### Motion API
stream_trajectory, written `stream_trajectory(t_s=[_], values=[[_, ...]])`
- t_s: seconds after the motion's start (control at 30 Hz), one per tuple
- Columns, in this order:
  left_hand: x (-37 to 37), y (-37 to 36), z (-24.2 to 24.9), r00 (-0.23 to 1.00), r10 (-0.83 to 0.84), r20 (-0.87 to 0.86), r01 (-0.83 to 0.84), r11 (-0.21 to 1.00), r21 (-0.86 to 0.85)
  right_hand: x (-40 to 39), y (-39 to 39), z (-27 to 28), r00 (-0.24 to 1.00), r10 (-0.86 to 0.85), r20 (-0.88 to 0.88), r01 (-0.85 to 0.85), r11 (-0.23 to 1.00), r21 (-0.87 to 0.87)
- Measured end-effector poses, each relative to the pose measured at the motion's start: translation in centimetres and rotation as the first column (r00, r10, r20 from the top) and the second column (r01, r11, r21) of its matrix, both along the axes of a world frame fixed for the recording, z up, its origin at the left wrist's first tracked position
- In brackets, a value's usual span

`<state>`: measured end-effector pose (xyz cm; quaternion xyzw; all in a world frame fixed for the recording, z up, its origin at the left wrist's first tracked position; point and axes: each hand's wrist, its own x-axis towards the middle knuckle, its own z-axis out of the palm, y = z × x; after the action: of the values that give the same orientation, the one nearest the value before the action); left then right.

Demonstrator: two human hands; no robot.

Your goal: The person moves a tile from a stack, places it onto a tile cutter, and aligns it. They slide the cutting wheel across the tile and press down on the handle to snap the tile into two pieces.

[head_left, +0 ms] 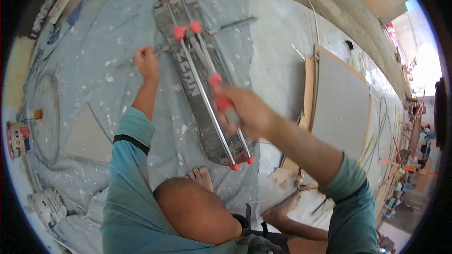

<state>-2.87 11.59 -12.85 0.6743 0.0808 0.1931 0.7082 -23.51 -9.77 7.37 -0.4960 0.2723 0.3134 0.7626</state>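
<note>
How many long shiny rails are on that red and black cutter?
2. The left rail runs along the tile cutter; the right rail runs beside it, partly covered by the right hand.

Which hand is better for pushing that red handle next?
Probably the right hand: it's wrapped around the red handle by the shiny metal rails, while the left hand is off beside the long dark base.

A paint-spotted blue sheet (113,33) bears the tile cutter (193,81).
</note>
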Motion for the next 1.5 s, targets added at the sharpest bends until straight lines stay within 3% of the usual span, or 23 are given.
stream_trajectory(t_s=[0.03,0.07,0.1,0.13,0.27,0.4,0.43,0.47,0.57,0.63,0.67,0.73,0.77,0.83,0.9,0.97,1.1,1.17,1.27,1.5], values=[[0.0,-0.3,0.0,1.0,-0.019,-0.02,0.019,1.0,-0.005,-3.4,-0.3,0.3,0.999,0.002,0.046,0.001,0.997,-0.072],[0.0,-0.5,0.2,1.0,-0.017,-0.023,0.018,1.0,0.02,-6.8,-1.7,0.9,0.986,0.167,0.0,-0.167,0.985,-0.045],[-0.2,-0.7,0.0,1.0,-0.011,-0.022,0.012,0.999,0.047,-10.8,-1.5,1.3,0.993,0.119,0.009,-0.118,0.991,-0.054],[-0.1,-1.1,-0.7,0.999,-0.019,-0.033,0.02,0.999,0.048,-14.1,-1.1,2.7,0.991,0.059,-0.124,-0.069,0.995,-0.077],[-0.5,-2.7,-1.1,0.99,-0.112,0.086,0.099,0.984,0.148,-26.0,-2.8,2.4,0.929,0.121,-0.351,-0.162,0.983,-0.089],[-0.2,-4.1,-0.6,0.969,-0.228,0.098,0.213,0.967,0.142,-33.8,-3.0,2.6,0.941,0.104,-0.321,-0.164,0.972,-0.166],[-0.6,-4.6,0.1,0.968,-0.231,0.099,0.214,0.965,0.152,-34.9,-3.0,2.5,0.948,0.162,-0.275,-0.242,0.927,-0.286],[-1.3,-5.3,1.3,0.961,-0.251,0.114,0.222,0.95,0.22,-35.2,-2.9,2.1,0.946,0.227,-0.232,-0.307,0.861,-0.406],[-1.6,-5.9,2.7,0.932,-0.304,0.199,0.219,0.907,0.36,-35.2,-2.8,1.4,0.917,0.259,-0.303,-0.374,0.822,-0.429],[-2.3,-6.1,4.0,0.817,-0.502,0.284,0.16,0.671,0.724,-36.4,-2.8,-0.8,0.888,0.303,-0.346,-0.438,0.788,-0.432],[-2.9,-6.3,4.7,0.818,-0.499,0.285,0.156,0.67,0.726,-37.0,-3.0,-2.4,0.855,0.34,-0.392,-0.498,0.752,-0.432],[-4.3,-7.0,5.8,0.734,-0.647,0.208,0.177,0.477,0.861,-38.1,-3.5,-5.6,0.832,0.392,-0.391,-0.542,0.722,-0.429],[-4.7,-7.2,5.8,0.733,-0.649,0.207,0.178,0.475,0.862,-38.6,-3.5,-7.1,0.806,0.445,-0.389,-0.586,0.688,-0.428],[-5.3,-7.3,5.8,0.721,-0.693,0.015,0.289,0.32,0.902,-39.2,-3.1,-9.4,0.838,0.424,-0.344,-0.545,0.683,-0.486],[-6.0,-7.4,6.1,0.742,-0.67,-0.018,0.305,0.313,0.899,-39.6,-3.2,-10.7,0.866,0.408,-0.29,-0.499,0.676,-0.542],[-6.5,-7.7,6.1,0.751,-0.658,-0.058,0.335,0.305,0.891,-39.1,-3.3,-10.7,0.84,0.409,-0.357,-0.538,0.713,-0.45],[-6.2,-7.9,5.9,0.8,-0.598,-0.055,0.314,0.337,0.888,-39.1,-3.7,-10.9,0.82,0.44,-0.365,-0.569,0.688,-0.451],[-5.5,-7.9,5.6,0.812,-0.581,-0.06,0.308,0.339,0.889,-39.9,-3.8,-12.3,0.852,0.418,-0.317,-0.517,0.771,-0.373],[-4.7,-7.7,5.2,0.837,-0.544,-0.056,0.29,0.354,0.889,-37.6,-3.8,-10.2,0.787,0.482,-0.386,-0.615,0.663,-0.427],[-5.0,-6.8,5.8,0.755,-0.648,-0.105,0.363,0.279,0.889,-39.2,-4.0,-11.6,0.855,0.411,-0.316,-0.512,0.767,-0.386]])
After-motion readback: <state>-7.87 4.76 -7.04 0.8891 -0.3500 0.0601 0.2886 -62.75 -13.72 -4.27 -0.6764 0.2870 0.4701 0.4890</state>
